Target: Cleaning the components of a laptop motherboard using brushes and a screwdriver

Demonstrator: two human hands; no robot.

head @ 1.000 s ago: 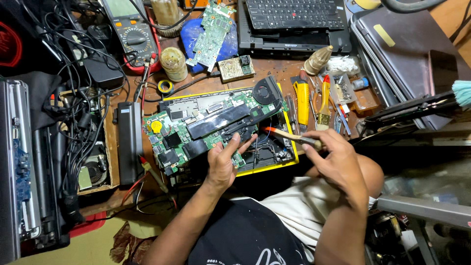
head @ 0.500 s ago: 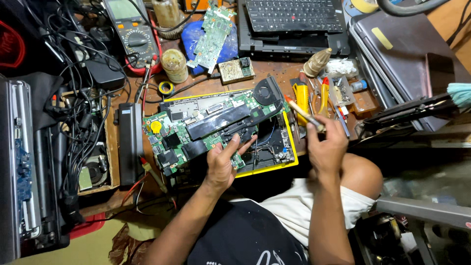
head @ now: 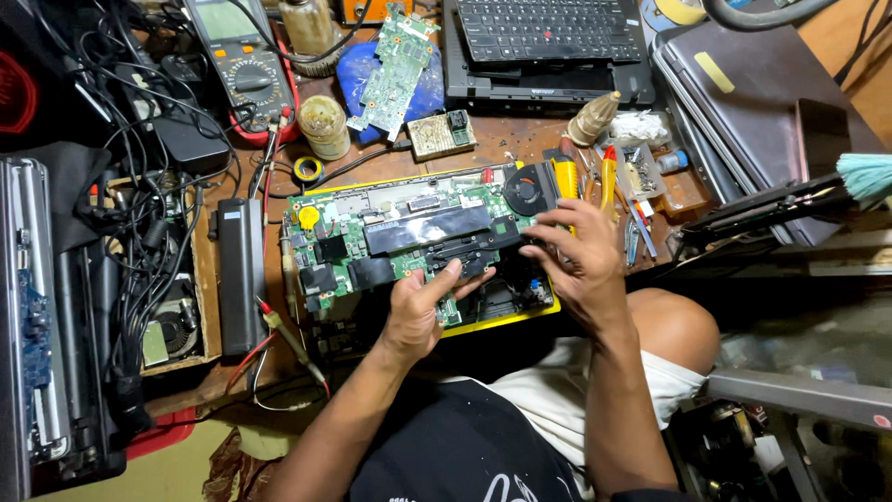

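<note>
While both hands grip it, green laptop motherboard [head: 409, 237] sits frame centre | left hand [head: 418, 311] pinches lower edge | right hand [head: 576, 260] clasps fan end | thin, stiff, fragile: hold edges.

A worn brown wooden desk [head: 502, 153] fills the view, crowded and lit evenly from above. A tangle of black cables [head: 121, 186] covers its left part, beside a grey metal laptop chassis [head: 28, 335] standing along the left edge. At the right, a dark grey closed laptop lid [head: 743, 102] lies tilted. Below, a yellowish floor [head: 177, 465] shows, with a grey metal frame [head: 799, 395] at the lower right.
</note>
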